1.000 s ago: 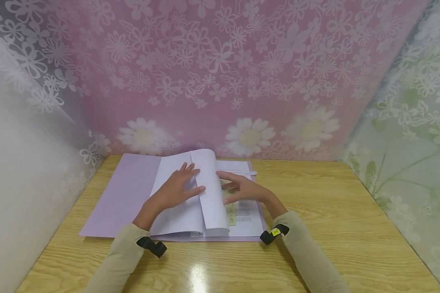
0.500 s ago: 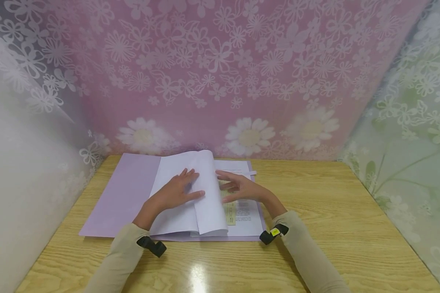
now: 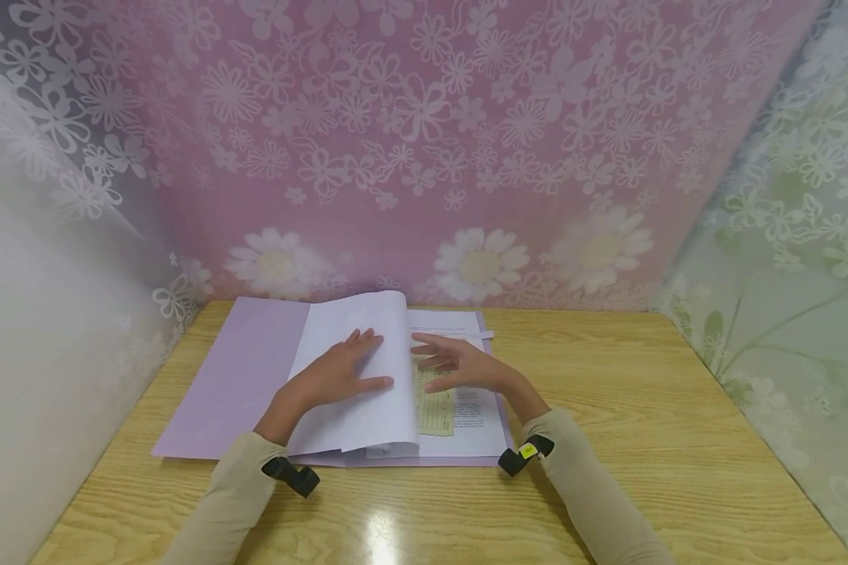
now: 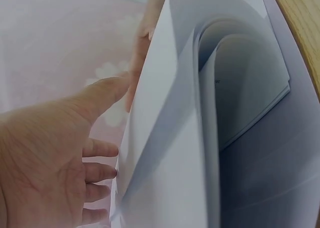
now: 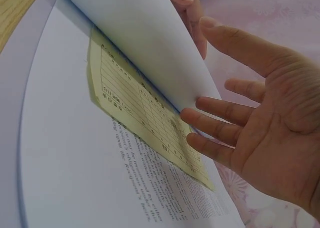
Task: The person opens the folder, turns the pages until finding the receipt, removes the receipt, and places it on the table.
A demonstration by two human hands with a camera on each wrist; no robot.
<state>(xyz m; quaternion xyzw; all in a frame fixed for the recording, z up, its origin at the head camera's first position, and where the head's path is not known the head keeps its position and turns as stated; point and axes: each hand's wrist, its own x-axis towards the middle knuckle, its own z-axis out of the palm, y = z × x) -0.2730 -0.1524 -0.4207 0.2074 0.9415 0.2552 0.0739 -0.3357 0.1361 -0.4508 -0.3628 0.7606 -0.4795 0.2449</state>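
Observation:
A lilac folder (image 3: 233, 377) lies spread on the table with white sheets (image 3: 389, 416) inside, curled over toward the left. On these sheets rests my left hand (image 3: 335, 369), fingers extended; the left wrist view shows its fingertips at the paper. My right hand (image 3: 469, 365) hovers just right of the curled edge, fingers spread and slightly bent, holding nothing. Under it a yellow ruled slip (image 5: 135, 98) with a printed table lies on a page of printed text (image 5: 145, 173), partly covered by the curled sheets.
A pale tab (image 3: 486, 335) sticks out past the folder's right edge. The wooden table (image 3: 643, 408) extends to both sides and in front. A pink floral curtain (image 3: 410, 157) hangs behind the table, with pale floral sheeting (image 3: 805, 275) at the right.
The curled sheets have flopped further left and flattened, uncovering more of the yellow slip. Loose page edges by my left hand have settled. Both hands have barely moved.

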